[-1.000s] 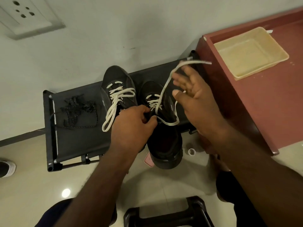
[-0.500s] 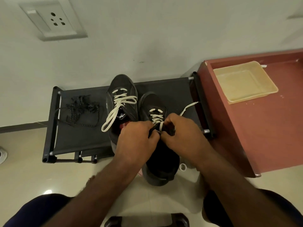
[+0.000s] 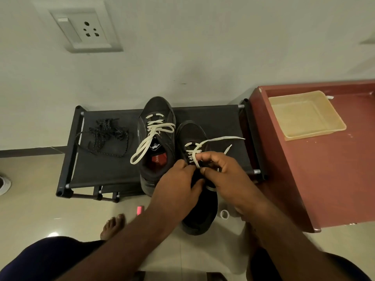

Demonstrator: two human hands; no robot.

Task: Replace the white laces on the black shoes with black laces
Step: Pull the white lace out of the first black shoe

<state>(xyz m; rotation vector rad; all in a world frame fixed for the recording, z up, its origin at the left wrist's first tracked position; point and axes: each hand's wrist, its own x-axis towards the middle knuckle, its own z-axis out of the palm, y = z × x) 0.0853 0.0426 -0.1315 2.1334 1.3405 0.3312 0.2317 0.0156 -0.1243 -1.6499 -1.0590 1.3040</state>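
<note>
Seen from the head view, a black fabric-topped shoe rack (image 3: 113, 165) stands against the wall and carries both shoes. The left black sneaker (image 3: 157, 110) sits at the rack's middle, toe at the back edge, heel over the front edge, its laced white lace (image 3: 160, 126) threaded through all the eyelets with a loop hanging down the left side. The right black sneaker (image 3: 195, 132) is just beside it, toward the rack's right half, with its heel well out over the front edge. The left hand (image 3: 178, 189) has fingers curled on that sneaker's opening, gripping it. The right hand (image 3: 225, 175) pinches the loose white lace (image 3: 221, 138) between thumb and forefinger above the tongue; one free end trails toward the rack's right edge. Only the toe-end rows look threaded; the rest is hidden by the hands. A tangled pile of black speckled laces (image 3: 105, 132) lies at the rack's back-left corner, untouched. A reddish-brown wooden table (image 3: 324, 179) is right of the rack, with a beige plastic tray (image 3: 341, 126) near its back edge. A white wall socket (image 3: 85, 31) is upper left. On the floor: a small white ring (image 3: 224, 214), a pink bit (image 3: 139, 210), a bare foot (image 3: 112, 226).
</note>
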